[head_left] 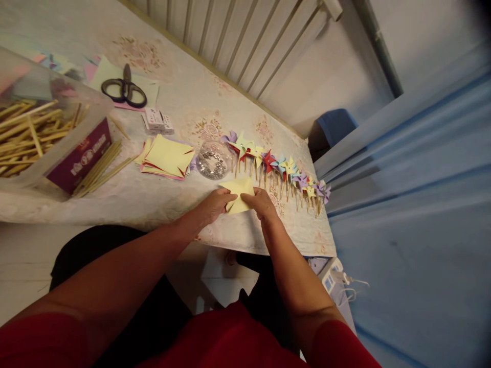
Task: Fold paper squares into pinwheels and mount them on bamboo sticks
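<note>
A pale, flower-patterned tabletop [172,199] beside a slatted radiator [245,36] carries the work. Near its front edge a person pinches a yellow paper square [240,194] between both hands: the left hand [217,203] grips its left side, the right hand [261,202] its right, fingers pressed onto the sheet. The paper is plain pastel yellow, cut in from the corners, its points partly folded and lifted. Just behind the yellow paper square stands a clear dish of silver pins [213,160]; behind and right runs a row of finished pinwheels [280,171]; left lies a stack of cut sheets [166,158]. Bare cloth shows left of the hands, with the table edge close below.
</note>
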The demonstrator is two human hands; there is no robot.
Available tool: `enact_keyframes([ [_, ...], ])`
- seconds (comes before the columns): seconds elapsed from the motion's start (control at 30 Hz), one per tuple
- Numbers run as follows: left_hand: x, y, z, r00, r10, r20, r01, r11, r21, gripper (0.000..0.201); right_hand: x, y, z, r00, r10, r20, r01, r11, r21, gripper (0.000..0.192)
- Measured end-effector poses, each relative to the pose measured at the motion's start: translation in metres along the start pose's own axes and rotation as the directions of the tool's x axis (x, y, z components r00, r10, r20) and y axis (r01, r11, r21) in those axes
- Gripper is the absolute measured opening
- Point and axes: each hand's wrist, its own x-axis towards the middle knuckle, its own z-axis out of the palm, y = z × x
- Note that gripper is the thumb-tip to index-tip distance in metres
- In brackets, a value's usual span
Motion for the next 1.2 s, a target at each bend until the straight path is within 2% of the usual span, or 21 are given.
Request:
enact_keyframes([
  [0.2,0.002,0.001,0.001,0.999,-0.028,-0.015,0.028,1.0,-0.005,0.022,-0.001,-0.003,-0.001,0.999,0.008,0.041,-0.008,1.0,-0.005,0.021],
  [0.33,0.005,-0.002,0.0,0.999,0.002,0.045,0.003,0.994,-0.108,0.019,-0.001,-0.002,0.0,0.998,0.013,0.054,-0.011,1.0,-0.029,0.023],
  [0.43,0.005,-0.002,0.001,0.997,0.0,0.079,0.009,0.995,-0.103,0.019,-0.001,0.0,0.001,0.998,0.016,0.063,-0.015,1.0,-0.015,0.026],
  [0.5,0.004,0.0,0.001,0.997,0.0,0.081,0.008,0.995,-0.098,0.019,-0.001,0.0,0.0,0.999,-0.006,0.044,0.008,0.999,-0.051,0.027],
  [0.57,0.003,0.002,0.002,0.998,0.013,0.066,-0.005,0.993,-0.121,0.019,-0.005,-0.001,-0.002,0.996,-0.077,-0.042,0.071,0.987,-0.142,0.026],
  [0.63,0.003,0.003,0.002,0.999,0.025,0.038,-0.019,0.988,-0.152,0.017,-0.014,-0.003,-0.004,0.956,-0.198,-0.215,0.138,0.955,-0.263,0.027],
  [0.67,0.003,0.004,0.002,0.999,0.026,0.019,-0.023,0.986,-0.164,0.015,-0.02,-0.002,-0.003,0.91,-0.265,-0.32,0.16,0.934,-0.321,0.028],
  [0.73,0.003,0.005,0.002,1.0,0.024,-0.013,-0.026,0.983,-0.18,0.011,-0.036,0.002,0.0,0.782,-0.373,-0.499,0.177,0.901,-0.395,0.031],
  [0.77,0.003,0.005,0.002,0.999,0.024,-0.025,-0.028,0.982,-0.186,0.01,-0.045,0.006,0.003,0.735,-0.408,-0.541,0.187,0.89,-0.417,0.033],
  [0.8,0.003,0.006,0.002,0.999,0.026,-0.036,-0.032,0.982,-0.186,0.008,-0.053,0.012,0.007,0.708,-0.433,-0.558,0.201,0.881,-0.428,0.033],
  [0.83,0.002,0.006,0.002,0.999,0.028,-0.046,-0.036,0.983,-0.179,0.007,-0.061,0.019,0.012,0.711,-0.453,-0.539,0.222,0.871,-0.439,0.034],
  [0.9,0.001,0.008,0.003,0.997,0.031,-0.064,-0.04,0.989,-0.139,0.005,-0.072,0.035,0.023,0.762,-0.501,-0.411,0.291,0.832,-0.473,0.033],
  [1.0,-0.002,0.01,0.004,0.996,0.047,-0.081,-0.051,0.997,-0.056,0.005,-0.076,0.055,0.036,0.782,-0.571,-0.252,0.376,0.753,-0.54,0.032],
  [1.1,-0.002,0.01,0.005,0.995,0.064,-0.078,-0.067,0.997,-0.033,0.007,-0.069,0.063,0.042,0.793,-0.579,-0.188,0.388,0.72,-0.575,0.034],
  [1.2,-0.002,0.009,0.006,0.995,0.073,-0.061,-0.077,0.995,-0.066,0.007,-0.062,0.06,0.045,0.813,-0.548,-0.196,0.373,0.75,-0.547,0.033],
])
